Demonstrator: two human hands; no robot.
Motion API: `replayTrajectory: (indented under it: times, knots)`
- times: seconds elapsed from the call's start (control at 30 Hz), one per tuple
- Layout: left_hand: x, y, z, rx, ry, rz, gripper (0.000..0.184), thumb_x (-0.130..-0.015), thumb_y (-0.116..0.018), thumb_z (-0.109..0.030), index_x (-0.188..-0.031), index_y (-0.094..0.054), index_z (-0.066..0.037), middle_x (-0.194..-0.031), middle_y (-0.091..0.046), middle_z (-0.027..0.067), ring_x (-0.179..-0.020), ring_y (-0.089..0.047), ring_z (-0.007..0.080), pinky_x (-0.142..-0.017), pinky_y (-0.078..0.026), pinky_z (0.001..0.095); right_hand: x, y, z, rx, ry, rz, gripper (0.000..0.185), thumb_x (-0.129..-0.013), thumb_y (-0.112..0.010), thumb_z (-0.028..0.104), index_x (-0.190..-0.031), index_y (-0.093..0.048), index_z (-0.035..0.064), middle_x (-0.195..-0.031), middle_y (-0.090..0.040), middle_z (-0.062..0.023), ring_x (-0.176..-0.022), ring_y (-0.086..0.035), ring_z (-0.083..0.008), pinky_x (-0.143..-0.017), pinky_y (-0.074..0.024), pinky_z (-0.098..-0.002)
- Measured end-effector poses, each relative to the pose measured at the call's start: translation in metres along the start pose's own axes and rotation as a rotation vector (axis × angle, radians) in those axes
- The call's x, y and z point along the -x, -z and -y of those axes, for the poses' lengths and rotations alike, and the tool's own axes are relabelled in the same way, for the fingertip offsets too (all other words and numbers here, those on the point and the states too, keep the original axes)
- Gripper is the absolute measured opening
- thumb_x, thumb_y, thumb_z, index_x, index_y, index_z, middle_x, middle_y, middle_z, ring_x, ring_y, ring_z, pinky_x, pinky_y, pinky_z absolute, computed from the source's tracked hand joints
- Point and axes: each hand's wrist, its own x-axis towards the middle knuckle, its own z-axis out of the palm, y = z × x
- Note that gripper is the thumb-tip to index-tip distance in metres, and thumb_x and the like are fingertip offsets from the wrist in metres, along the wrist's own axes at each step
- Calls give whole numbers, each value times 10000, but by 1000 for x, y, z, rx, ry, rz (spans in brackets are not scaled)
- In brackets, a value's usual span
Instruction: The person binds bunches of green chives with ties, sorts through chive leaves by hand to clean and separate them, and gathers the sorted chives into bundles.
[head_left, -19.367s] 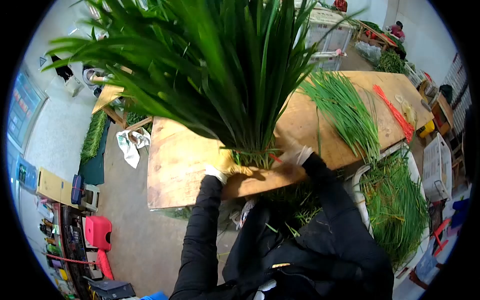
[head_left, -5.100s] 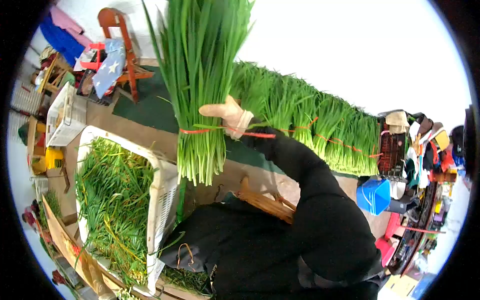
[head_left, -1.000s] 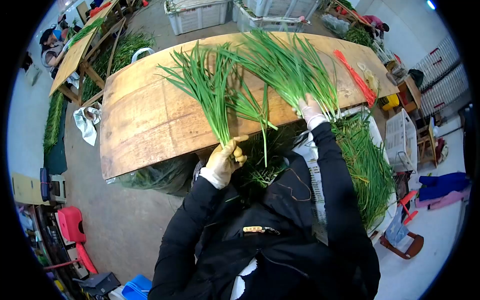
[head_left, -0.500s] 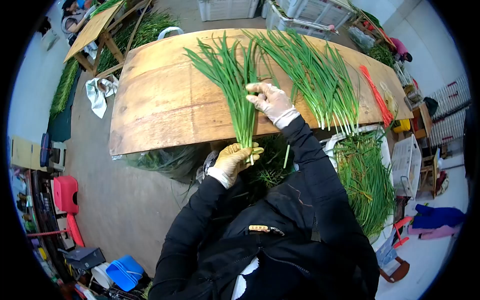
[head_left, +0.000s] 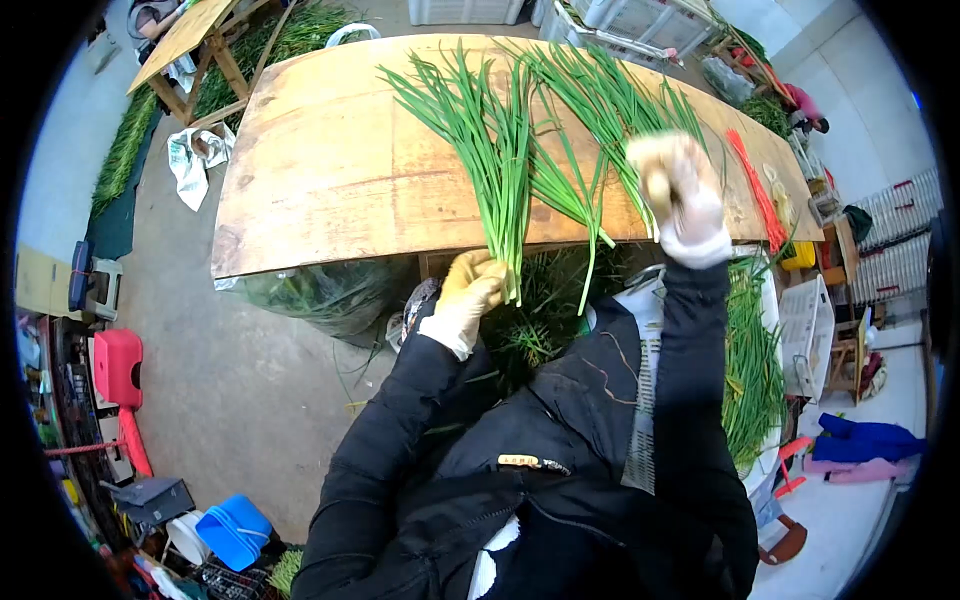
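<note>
My left hand (head_left: 470, 292), in a pale glove, is closed around the lower stems of a bunch of garlic chives (head_left: 500, 165) at the table's near edge. The leaves fan out away from me on the wood. My right hand (head_left: 682, 190), gloved too, is smeared by motion above the right-hand pile of chives (head_left: 610, 105), so its fingers cannot be read. Between the two, a few loose chives (head_left: 570, 190) lie with their stem ends toward me, one hanging over the edge.
Red ties (head_left: 757, 190) lie at the right of the wooden table (head_left: 320, 170). A crate of chives (head_left: 752, 370) stands below on the right. Under the table sits a plastic bag of greens (head_left: 335, 300). Another person (head_left: 803, 105) is at the far right.
My right hand has left the held bunch and moved right, over the pile. Loose chives now show apart from the pile. My left hand keeps its hold on the bunch.
</note>
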Motion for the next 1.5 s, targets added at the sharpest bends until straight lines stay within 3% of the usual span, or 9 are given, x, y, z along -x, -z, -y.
replayTrajectory:
  times: [0.07, 0.13, 0.2, 0.33, 0.47, 0.73, 1.13, 1.33, 1.5]
  knots:
    - [6, -1, -10, 21, -40, -68, 345, -762, -610, -143, -1033, -437, -18, -844, -567, 34, -713, -562, 100, -666, -479, 233, 37, -2, 8, 85, -342, 312, 311, -833, -525, 326, -899, -590, 29, -750, -629, -55, -501, -507, -68, -428, -385, -185]
    - [-1, 13, -11, 18, 13, 10, 259, -765, -615, -201, -940, -496, -51, -783, -570, 18, -668, -551, 101, -623, -462, 215, 65, -7, -27, 759, -198, 559, 405, -784, -546, 423, -905, -590, 40, -694, -606, -47, -585, -565, -156, -536, -439, -261]
    - [-19, 27, -6, 292, 41, 328, 225, -763, -620, -249, -878, -534, -75, -730, -572, 1, -625, -538, 100, -600, -442, 202, 66, -38, -27, 964, -518, 395, 477, -738, -557, 495, -904, -588, 49, -671, -586, -61, -670, -584, -217, -623, -448, -321]
    - [-9, -12, -17, 10, 74, -57, 208, -777, -608, -230, -890, -545, -67, -718, -589, 13, -613, -549, 98, -590, -446, 212, 70, -85, -64, 1334, -106, 144, 402, -712, -620, 443, -781, -544, 55, -622, -546, -77, -593, -557, -223, -561, -431, -327]
    - [-11, -17, -15, 25, 43, -120, 147, -785, -596, -205, -835, -556, -74, -727, -605, 33, -604, -555, 98, -558, -440, 218, 71, -70, -87, 1103, -428, 109, 338, -778, -535, 392, -797, -519, 55, -739, -563, -127, -724, -563, -314, -621, -444, -385]
    - [-27, -34, -14, -246, -97, -55, 142, -783, -616, -196, -727, -567, -75, -598, -533, -21, -487, -445, 48, -439, -333, 182, 77, -62, -104, 1174, -286, 114, 308, -811, -494, 353, -787, -505, 45, -733, -572, -151, -728, -569, -324, -627, -443, -404]
    - [-16, -84, -13, -171, -559, 85, 108, -835, -538, -126, -896, -507, -42, -747, -535, -12, -624, -464, 51, -583, -402, 188, 74, -56, -95, 82, -430, -405, 178, -818, -555, 185, -734, -525, 31, -593, -557, -21, -470, -511, -77, -399, -386, -216]
    - [1, -64, 2, -329, -679, 259, 84, -865, -444, -71, -922, -438, -9, -741, -538, 48, -598, -483, 114, -583, -426, 233, 75, -47, -85, 410, -390, -497, 141, -826, -559, 166, -778, -539, 35, -677, -582, -21, -486, -517, -54, -372, -364, -187]
    - [74, -14, 42, -480, -100, 540, 270, -851, -522, -202, -1012, -401, -23, -825, -559, 97, -728, -548, 164, -681, -470, 281, 88, 8, -82, 193, -320, -502, 150, -841, -543, 186, -795, -482, 57, -714, -568, -14, -527, -496, -42, -446, -385, -167]
